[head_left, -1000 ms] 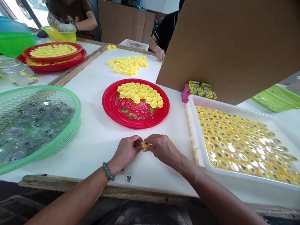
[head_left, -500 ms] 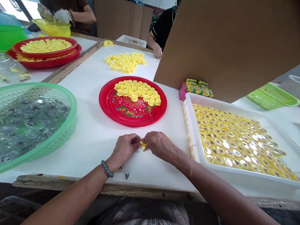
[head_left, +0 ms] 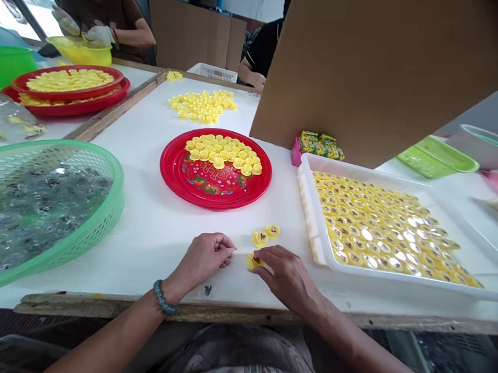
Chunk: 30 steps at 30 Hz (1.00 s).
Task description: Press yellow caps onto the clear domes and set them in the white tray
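Observation:
My right hand (head_left: 288, 273) has its thumb and fingertips closed on a small yellow round piece (head_left: 252, 261) with a dark print, low over the white table. Two similar yellow pieces with a dark figure on top (head_left: 261, 239) lie just beyond it. To the left, my left hand (head_left: 206, 258), with a green bead bracelet at the wrist, is pinched; a tiny pale bit shows at its fingertips, too small to name. Near the front edge, below that hand, lies a clear disc with a dark print (head_left: 208, 290).
A red plate (head_left: 216, 201) holds plain yellow cups. At right, a white tray (head_left: 316, 216) carries rows of printed yellow pieces. A green basket (head_left: 119, 181) of clear printed pieces stands left. A cardboard sheet (head_left: 359, 66) leans behind. Two people sit across the table.
My hands, together around a yellow piece before, have separated. My right hand has moved right and nearer with a yellow piece; the two printed pieces beyond it are now uncovered.

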Motion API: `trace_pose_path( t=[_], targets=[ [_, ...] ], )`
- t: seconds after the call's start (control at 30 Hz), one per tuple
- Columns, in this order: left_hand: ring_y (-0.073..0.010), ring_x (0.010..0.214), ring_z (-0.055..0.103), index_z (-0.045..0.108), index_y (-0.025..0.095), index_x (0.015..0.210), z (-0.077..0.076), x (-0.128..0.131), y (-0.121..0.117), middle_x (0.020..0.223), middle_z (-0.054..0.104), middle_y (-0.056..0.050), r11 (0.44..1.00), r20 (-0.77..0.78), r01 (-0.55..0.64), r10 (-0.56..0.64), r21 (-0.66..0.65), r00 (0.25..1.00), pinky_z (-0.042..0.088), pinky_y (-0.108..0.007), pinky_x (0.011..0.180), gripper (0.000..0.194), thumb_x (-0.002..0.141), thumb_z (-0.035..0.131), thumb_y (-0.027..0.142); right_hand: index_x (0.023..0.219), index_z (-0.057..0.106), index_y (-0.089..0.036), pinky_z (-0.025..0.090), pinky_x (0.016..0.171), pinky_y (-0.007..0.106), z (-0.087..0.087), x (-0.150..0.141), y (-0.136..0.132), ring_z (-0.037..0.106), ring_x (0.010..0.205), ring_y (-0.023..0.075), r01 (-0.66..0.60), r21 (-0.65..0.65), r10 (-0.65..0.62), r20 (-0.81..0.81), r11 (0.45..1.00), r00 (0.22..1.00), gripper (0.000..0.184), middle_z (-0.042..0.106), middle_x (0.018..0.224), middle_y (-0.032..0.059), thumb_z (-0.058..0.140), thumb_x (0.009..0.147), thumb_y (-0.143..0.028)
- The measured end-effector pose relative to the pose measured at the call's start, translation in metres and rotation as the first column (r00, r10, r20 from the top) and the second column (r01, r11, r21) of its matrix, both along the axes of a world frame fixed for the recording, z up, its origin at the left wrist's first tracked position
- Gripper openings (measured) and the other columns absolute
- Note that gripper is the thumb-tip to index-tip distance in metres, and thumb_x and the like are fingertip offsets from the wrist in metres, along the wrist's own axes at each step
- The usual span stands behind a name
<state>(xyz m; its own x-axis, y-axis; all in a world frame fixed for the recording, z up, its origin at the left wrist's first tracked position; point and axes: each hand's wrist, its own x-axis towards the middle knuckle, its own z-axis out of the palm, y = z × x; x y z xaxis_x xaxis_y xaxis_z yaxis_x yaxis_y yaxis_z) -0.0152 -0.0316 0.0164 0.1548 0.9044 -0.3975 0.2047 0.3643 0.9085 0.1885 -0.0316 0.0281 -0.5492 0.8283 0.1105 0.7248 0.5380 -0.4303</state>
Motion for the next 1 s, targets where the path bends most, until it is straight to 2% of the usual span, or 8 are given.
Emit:
trace_pose_path(
  t=[0.17,0.33,0.53,0.7,0.8,0.87,0.93,1.0],
  targets=[
    [-0.0125,0.05,0.056,0.056,0.016,0.074,-0.007,0.029,-0.005,0.057,0.061,0.0,0.993,0.124,0.009,0.006,-0.12,0.992,0.047,-0.023,0.05,0.017,0.072,0.062,0.031,0.085,0.067,-0.017,0.044,0.068,0.025,-0.007,0.0,0.006,0.06,0.075,0.0169,0.017,-0.066,-0.018,-0.019,0.998,1.0,0.012,0.067,0.077,0.0032,0.07,0.074,-0.012],
    [-0.0124,0.046,0.056,0.049,0.016,0.071,-0.015,0.043,-0.006,0.053,0.06,0.001,0.976,0.212,-0.045,0.091,-0.213,0.973,0.046,-0.023,0.047,0.023,0.067,0.068,0.03,0.076,0.066,-0.015,0.042,0.066,0.023,-0.004,0.0,0.017,0.058,0.072,0.0147,-0.067,-0.113,0.07,0.017,0.991,0.997,0.003,0.063,0.072,0.0033,0.066,0.077,-0.012],
    [-0.0138,0.047,0.058,0.047,0.017,0.069,-0.01,0.043,-0.001,0.053,0.061,0.0,0.962,0.152,-0.05,0.094,-0.267,0.984,0.047,-0.024,0.047,0.024,0.065,0.068,0.028,0.065,0.061,-0.015,0.039,0.064,0.025,-0.003,-0.004,0.023,0.052,0.065,0.0147,-0.228,-0.035,0.23,0.205,0.973,0.951,0.017,0.058,0.064,0.0025,0.058,0.081,-0.01],
    [-0.0142,0.048,0.057,0.046,0.017,0.07,-0.012,0.041,-0.001,0.054,0.06,0.001,0.978,0.171,-0.044,0.08,-0.204,0.982,0.047,-0.025,0.05,0.025,0.064,0.067,0.03,0.07,0.06,-0.016,0.04,0.072,0.031,0.0,-0.006,0.017,0.051,0.084,0.0203,-0.198,0.079,0.174,0.248,0.977,0.953,0.01,0.06,0.084,0.0067,0.061,0.081,-0.015],
    [-0.0144,0.048,0.056,0.047,0.018,0.073,-0.013,0.033,0.002,0.056,0.059,0.001,0.995,0.038,-0.03,0.033,-0.092,0.999,0.043,-0.025,0.048,0.023,0.072,0.06,0.037,0.084,0.062,-0.016,0.039,0.083,0.037,0.004,-0.004,0.017,0.047,0.099,0.0249,-0.111,0.147,0.082,0.189,0.983,0.979,0.01,0.056,0.108,0.0111,0.064,0.081,-0.025],
    [-0.0153,0.051,0.056,0.048,0.019,0.075,-0.008,0.028,0.006,0.058,0.059,0.002,1.0,-0.165,0.011,-0.009,0.013,0.986,0.042,-0.025,0.049,0.021,0.074,0.057,0.039,0.102,0.059,-0.016,0.037,0.088,0.041,0.009,0.001,0.022,0.042,0.109,0.0278,-0.074,0.155,0.052,0.142,0.985,0.989,0.033,0.05,0.121,0.0138,0.068,0.077,-0.036],
    [-0.017,0.059,0.058,0.05,0.021,0.081,0.0,0.026,0.009,0.068,0.061,0.001,0.99,-0.397,0.089,-0.038,0.112,0.917,0.042,-0.026,0.054,0.021,0.073,0.057,0.039,0.122,0.049,-0.018,0.036,0.092,0.044,0.014,0.007,0.03,0.036,0.117,0.0298,-0.07,0.148,0.051,0.133,0.987,0.99,0.06,0.042,0.131,0.0154,0.071,0.072,-0.042],
    [-0.0203,0.072,0.062,0.052,0.023,0.094,0.007,0.03,0.01,0.088,0.063,-0.002,0.96,-0.576,0.193,-0.041,0.205,0.817,0.044,-0.028,0.06,0.029,0.071,0.059,0.039,0.132,0.04,-0.021,0.036,0.092,0.043,0.019,0.015,0.039,0.034,0.121,0.0298,-0.101,0.136,0.077,0.175,0.986,0.982,0.071,0.037,0.137,0.0151,0.071,0.072,-0.042]
  ],
)
